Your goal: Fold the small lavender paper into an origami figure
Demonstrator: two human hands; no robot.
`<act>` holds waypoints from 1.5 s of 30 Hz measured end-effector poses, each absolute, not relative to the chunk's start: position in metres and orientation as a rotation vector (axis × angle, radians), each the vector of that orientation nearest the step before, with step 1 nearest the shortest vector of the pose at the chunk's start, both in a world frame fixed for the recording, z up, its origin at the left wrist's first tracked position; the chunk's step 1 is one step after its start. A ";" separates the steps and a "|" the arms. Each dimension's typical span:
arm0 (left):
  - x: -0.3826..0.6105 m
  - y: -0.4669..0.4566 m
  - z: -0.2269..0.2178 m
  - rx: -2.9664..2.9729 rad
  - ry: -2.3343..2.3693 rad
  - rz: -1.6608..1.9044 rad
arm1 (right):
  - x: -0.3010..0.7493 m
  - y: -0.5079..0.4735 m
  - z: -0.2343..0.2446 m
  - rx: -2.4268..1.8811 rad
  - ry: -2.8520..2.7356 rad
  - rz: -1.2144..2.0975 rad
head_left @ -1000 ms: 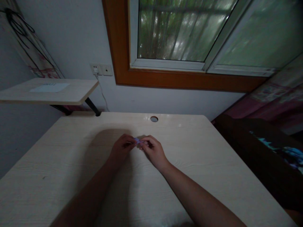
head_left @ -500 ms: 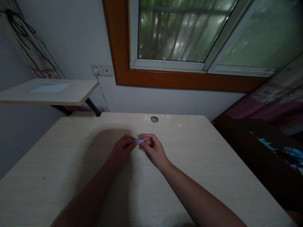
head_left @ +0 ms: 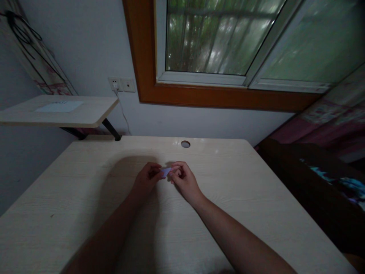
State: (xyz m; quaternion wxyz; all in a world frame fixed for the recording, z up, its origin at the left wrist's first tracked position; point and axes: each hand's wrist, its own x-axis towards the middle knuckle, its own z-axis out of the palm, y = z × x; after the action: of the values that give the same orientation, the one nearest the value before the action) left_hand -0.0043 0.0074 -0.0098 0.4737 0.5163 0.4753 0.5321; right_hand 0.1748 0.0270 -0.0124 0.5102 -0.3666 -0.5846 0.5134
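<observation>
One small pale-purple piece (head_left: 165, 172) was pinched by the left hand (head_left: 146, 178) at one end, the right hand (head_left: 185, 180) at the other | it sat between them, nearer than the round hole (head_left: 185, 144) in the desk (head_left: 225, 205) | shelf (head_left: 95, 108) stood left of the hole | window (head_left: 228, 42) rose beyond it

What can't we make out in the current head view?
All head view:
- Small pale-purple piece: full outline covered by the bare left hand and bare right hand; too small to tell its material.
- Dark writing on the flat white sheet: too small and slanted to read.
- Looped black cable: run cut off by the left edge.
- Turquoise-patterned thing: too dark and blurred to identify, cut off by the right edge.
</observation>
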 end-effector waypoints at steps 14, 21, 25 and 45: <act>-0.004 0.009 -0.007 1.281 1.174 1.242 | 0.175 0.026 -0.014 -0.849 -1.442 1.280; -0.005 0.010 -0.009 1.294 1.153 1.179 | 0.176 0.025 -0.010 -0.877 -1.483 1.242; -0.005 0.009 -0.005 1.278 1.153 1.171 | 0.176 0.023 -0.010 -0.909 -1.526 1.207; 0.002 0.009 0.005 1.352 1.153 1.339 | 0.178 0.024 -0.011 -0.955 -1.399 1.202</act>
State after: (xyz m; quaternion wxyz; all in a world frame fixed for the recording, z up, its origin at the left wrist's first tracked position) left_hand 0.0017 0.0094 0.0053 0.4424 0.5450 0.4647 0.5397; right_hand 0.1782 0.0239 -0.0111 0.5074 -0.3962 -0.5804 0.4987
